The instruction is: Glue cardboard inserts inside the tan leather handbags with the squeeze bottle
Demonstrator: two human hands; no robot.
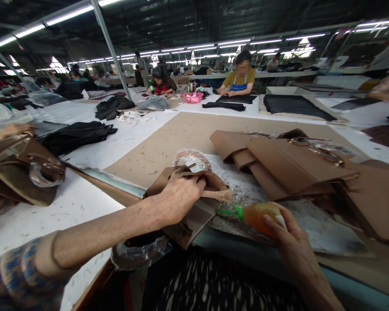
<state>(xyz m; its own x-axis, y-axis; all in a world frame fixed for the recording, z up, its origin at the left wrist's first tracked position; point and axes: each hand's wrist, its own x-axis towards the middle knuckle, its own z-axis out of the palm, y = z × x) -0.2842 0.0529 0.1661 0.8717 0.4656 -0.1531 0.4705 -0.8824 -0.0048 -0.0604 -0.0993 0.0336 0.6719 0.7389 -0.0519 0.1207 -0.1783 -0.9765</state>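
My left hand (178, 196) grips the top edge of a tan leather bag (194, 211) that stands at the near table edge. My right hand (287, 239) holds an orange squeeze bottle (257, 214) lying sideways. Its green nozzle (228, 211) points left and touches the bag's side. A plastic-wrapped handle (192, 157) shows just behind my left hand.
Several tan leather panels and bags (294, 166) lie stacked to the right on a stained work sheet (311, 229). A brown handbag (22, 172) sits at the far left, black fabric (74, 136) beyond it. A pink bowl (193, 97) and seated workers (241, 77) are at the far tables.
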